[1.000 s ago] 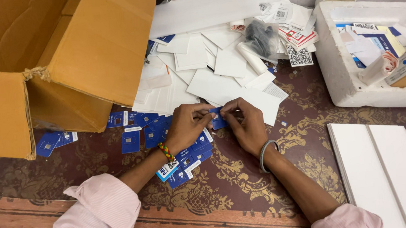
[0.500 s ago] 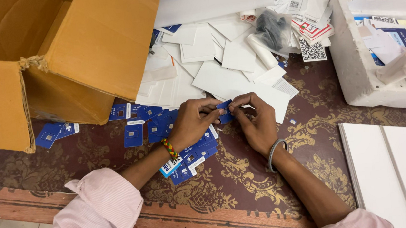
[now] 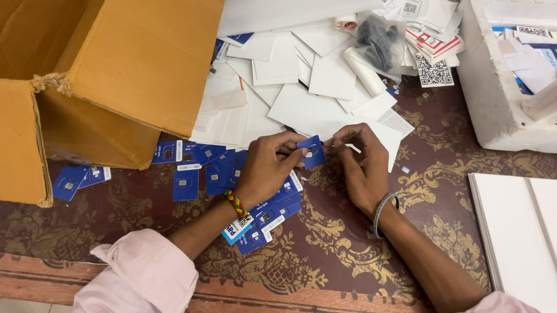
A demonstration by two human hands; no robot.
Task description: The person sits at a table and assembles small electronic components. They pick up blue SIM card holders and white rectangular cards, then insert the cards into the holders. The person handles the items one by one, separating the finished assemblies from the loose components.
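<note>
Blue card (image 3: 311, 151): pinched between both hands.
Left hand (image 3: 265, 171): fingertips clamped on its left edge.
Right hand (image 3: 360, 169): gripping its right edge.
Blue card pile (image 3: 216, 172): beneath left hand, on desk (image 3: 339, 238).

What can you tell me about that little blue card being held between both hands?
The small blue card is a flat, roughly rectangular piece, thin like plastic or stiff card, with a small pale mark on its face that is too small to make out. It is held just above the patterned table, tilted a little. The left hand pinches its left edge and the right hand pinches its right edge. Behind it lie white paper sheets.
</note>
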